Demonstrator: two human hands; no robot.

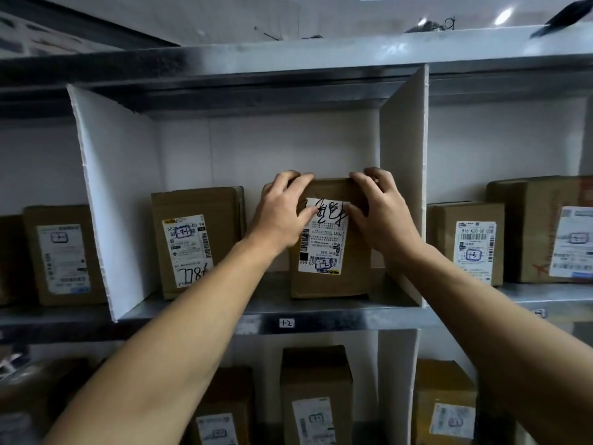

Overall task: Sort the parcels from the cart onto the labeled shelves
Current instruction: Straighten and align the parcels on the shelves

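Now: we are standing a parcel on the shelf.
Grip: left hand and right hand are clasping its top.
Pending: release; remaining load out of view.

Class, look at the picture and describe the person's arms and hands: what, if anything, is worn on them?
Nothing is worn. The left forearm and right forearm are bare to the picture's edge, no sleeves showing. The left hand and right hand show no gloves, rings, watch or bands.
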